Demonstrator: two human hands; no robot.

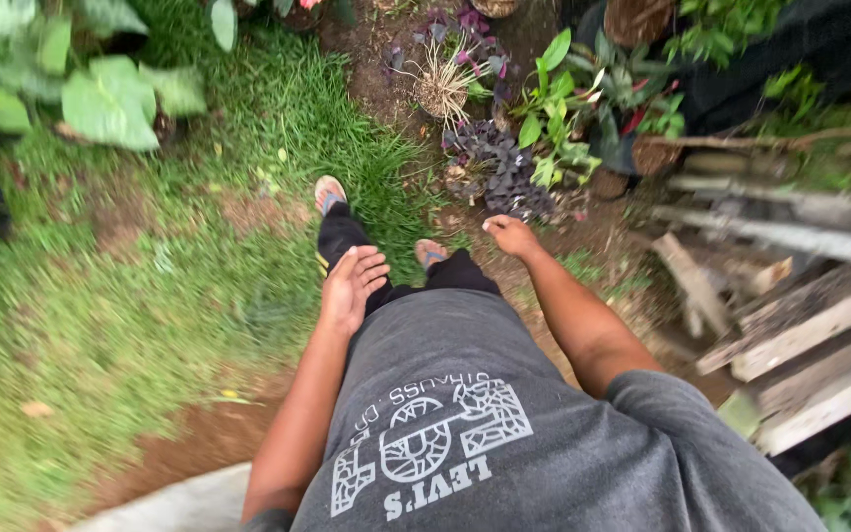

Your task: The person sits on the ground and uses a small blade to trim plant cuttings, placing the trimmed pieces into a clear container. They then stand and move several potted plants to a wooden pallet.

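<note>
We see a person from above, standing on a patch of grass [150, 296] with some bare brown soil [199, 443] near the bottom left. The left hand [352, 286] is open, with the fingers spread a little, and it holds nothing; it hangs in front of the left leg of the black trousers [342, 236]. The right hand [511, 236] is loosely curled with the knuckles up. It also holds nothing that we can see, and we cannot tell how far the fingers are closed. This hand reaches out to the far right, and it is near a plant with dark purple leaves [504, 172], just in front of it but apart from it.

Beside the purple plant, to the right, stands a plant with bright green leaves [554, 108]. Farther away is a dry, pale tuft [442, 84] on the soil. At the right edge lie some old wooden planks [810, 335], stacked roughly. At the far left are large pale green leaves [110, 99]. The person wears a grey shirt [504, 433] with a white print, and both feet [330, 192] are in sandals on the grass.
</note>
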